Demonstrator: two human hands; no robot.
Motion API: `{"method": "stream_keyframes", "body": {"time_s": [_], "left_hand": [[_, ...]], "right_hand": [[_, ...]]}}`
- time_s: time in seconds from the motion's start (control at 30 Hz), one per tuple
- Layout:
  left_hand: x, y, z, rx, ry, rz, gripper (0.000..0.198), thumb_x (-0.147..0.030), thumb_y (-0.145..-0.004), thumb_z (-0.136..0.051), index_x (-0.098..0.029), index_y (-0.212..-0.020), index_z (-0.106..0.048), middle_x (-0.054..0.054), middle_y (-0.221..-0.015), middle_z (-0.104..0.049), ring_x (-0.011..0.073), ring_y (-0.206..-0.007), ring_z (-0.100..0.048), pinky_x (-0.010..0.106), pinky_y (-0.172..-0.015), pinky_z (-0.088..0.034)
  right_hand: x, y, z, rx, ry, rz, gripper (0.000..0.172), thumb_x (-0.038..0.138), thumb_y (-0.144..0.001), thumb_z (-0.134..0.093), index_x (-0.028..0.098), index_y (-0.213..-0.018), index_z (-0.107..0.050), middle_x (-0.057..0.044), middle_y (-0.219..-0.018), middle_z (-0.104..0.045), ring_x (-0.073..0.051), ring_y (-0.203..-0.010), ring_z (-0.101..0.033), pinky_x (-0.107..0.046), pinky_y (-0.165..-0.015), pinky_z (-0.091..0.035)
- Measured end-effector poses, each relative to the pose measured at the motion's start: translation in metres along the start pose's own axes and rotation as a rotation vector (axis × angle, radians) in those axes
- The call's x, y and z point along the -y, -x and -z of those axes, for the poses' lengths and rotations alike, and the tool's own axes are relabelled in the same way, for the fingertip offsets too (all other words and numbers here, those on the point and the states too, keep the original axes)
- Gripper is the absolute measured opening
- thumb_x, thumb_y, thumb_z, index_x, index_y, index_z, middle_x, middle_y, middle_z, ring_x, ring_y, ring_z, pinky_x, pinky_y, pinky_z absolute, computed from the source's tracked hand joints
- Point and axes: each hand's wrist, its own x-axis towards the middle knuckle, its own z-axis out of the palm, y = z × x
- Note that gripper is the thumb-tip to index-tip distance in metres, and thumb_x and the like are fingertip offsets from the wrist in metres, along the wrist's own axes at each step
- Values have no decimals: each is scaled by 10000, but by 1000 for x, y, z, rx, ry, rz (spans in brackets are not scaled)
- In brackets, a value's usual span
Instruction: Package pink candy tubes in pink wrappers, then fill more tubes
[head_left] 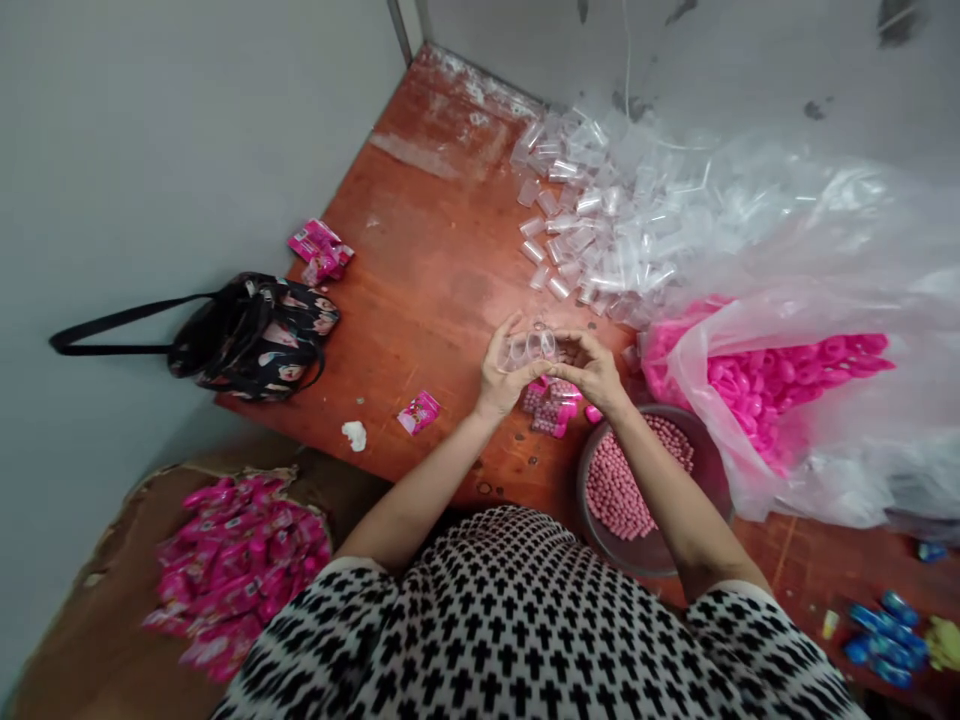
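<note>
Between my two hands, over the middle of the wooden table, are a few clear plastic cups (541,345) with their round openings facing up. My left hand (504,372) curls round the cups on the left side. From the right, my right hand (592,368) holds them, its thumb meeting the left one. Just below my hands lie small pink containers (553,410) filled with pink beads. A grey bowl (712,470) of loose pink beads (619,485) sits under my right forearm.
Many clear cups (592,230) are heaped at the back right, beside a plastic bag of bright pink parts (780,385). A black patterned bag (274,335) and pink packets (321,250) lie left. A sack (97,570) holds more pink packets. Blue items (889,640) lie far right.
</note>
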Motion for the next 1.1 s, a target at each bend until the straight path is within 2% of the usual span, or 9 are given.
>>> {"method": "stream_keyframes", "body": {"time_s": [0.13, 0.27, 0.4, 0.6, 0.7, 0.8, 0.87, 0.93, 1.1], "left_hand": [[-13, 18, -20, -39, 44, 16, 678, -259, -631, -789, -267, -1245, -501, 38, -1011, -635, 201, -971, -624, 384, -916, -497], [-21, 34, -34, 70, -90, 65, 694, -263, -590, -814, -249, -1224, -532, 51, -985, -660, 227, -978, -628, 429, -939, -479], [-15, 58, -55, 371, -260, 84, 795, -252, -533, -847, -254, -1256, -518, 63, -1035, -678, 269, -1057, -609, 468, -979, -440], [2, 92, -87, 446, -191, 114, 815, -310, -568, -830, -245, -1300, -477, 69, -1033, -679, 272, -1066, -608, 471, -975, -438], [4, 104, -99, 601, -162, 194, 891, -312, -586, -822, -272, -1367, -395, 63, -1015, -678, 257, -1023, -628, 463, -965, -445], [10, 119, -110, 725, -96, 292, 996, -377, -555, -831, -292, -1410, -328, 85, -1103, -645, 273, -1049, -614, 439, -930, -472], [20, 133, -118, 695, -19, 349, 1042, -518, -518, -808, -280, -1413, -329, 103, -1158, -616, 299, -1065, -600, 434, -887, -495], [35, 149, -126, 613, 65, 433, 1047, -686, -536, -695, -259, -1417, -324, 113, -1128, -623, 302, -984, -627, 430, -800, -525], [83, 184, -139, 408, -39, 548, 837, -765, -707, -441, -229, -1350, -429, 79, -892, -663, 228, -763, -646, 391, -702, -531]], "right_hand": [[22, 34, 21, -74, 275, 102, 473, 491, -689, -717, 259, -1085, -601, -66, -1131, -560, -213, -1018, -560, -378, -858, -503], [54, 68, 50, 56, 534, 114, 385, 446, -728, -700, 258, -1060, -650, -65, -1055, -588, -211, -967, -559, -391, -845, -488], [69, 102, 65, 90, 388, 8, 533, 425, -653, -767, 232, -1122, -605, -44, -973, -618, -179, -824, -586, -361, -766, -514], [56, 160, 74, -67, -26, -34, 577, 400, -644, -777, 227, -1139, -536, -26, -928, -602, -142, -745, -601, -312, -700, -541], [53, 185, 83, -142, 68, -8, 653, 446, -602, -795, 242, -1168, -542, -57, -1083, -582, -190, -933, -600, -382, -840, -516], [54, 207, 92, 11, 246, 7, 683, 509, -571, -788, 272, -1174, -570, -69, -1309, -490, -264, -1238, -452, -472, -1039, -368], [51, 222, 90, 112, 248, 10, 667, 520, -598, -765, 279, -1186, -563, -62, -1381, -442, -267, -1304, -390, -474, -1075, -320], [42, 238, 83, 100, 189, 4, 653, 497, -642, -742, 251, -1209, -530, -84, -1376, -453, -256, -1273, -435, -442, -1046, -364], [9, 278, 64, -209, 323, -17, 599, 425, -662, -720, 201, -1164, -480, -113, -1208, -565, -236, -1100, -562, -382, -927, -460]]}}
